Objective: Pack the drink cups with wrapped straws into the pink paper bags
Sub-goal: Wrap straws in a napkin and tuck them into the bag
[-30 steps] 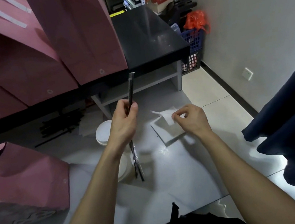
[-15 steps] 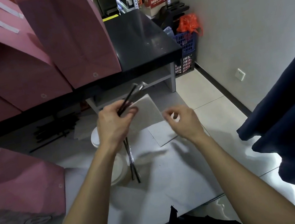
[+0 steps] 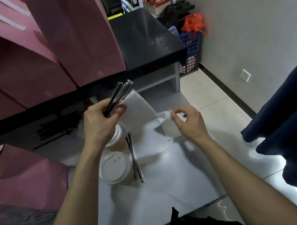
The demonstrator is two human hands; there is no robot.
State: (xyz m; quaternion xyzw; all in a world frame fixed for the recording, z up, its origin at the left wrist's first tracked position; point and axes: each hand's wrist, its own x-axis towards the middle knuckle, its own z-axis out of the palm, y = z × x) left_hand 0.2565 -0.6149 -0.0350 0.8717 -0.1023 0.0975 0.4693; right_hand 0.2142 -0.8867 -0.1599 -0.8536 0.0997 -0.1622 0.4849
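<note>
Since a second ago the left hand (image 3: 103,118) has tilted its gripped wrapped straws (image 3: 117,97) up-right over a white napkin (image 3: 136,108), whose corner the right hand (image 3: 188,120) pinches, while two lidded cups (image 3: 115,169) stand on the worktop (image 3: 164,178) below the nearer left hand.

Two lidded drink cups stand on the grey bench, one near (image 3: 115,170) and one behind it (image 3: 115,136). Four wrapped straws show: two in a hand (image 3: 116,98), two lying beside the cups (image 3: 135,159). Five pink paper bags are visible: four on the black counter's front edge (image 3: 76,38), one at the bench's left edge (image 3: 25,178).
</note>
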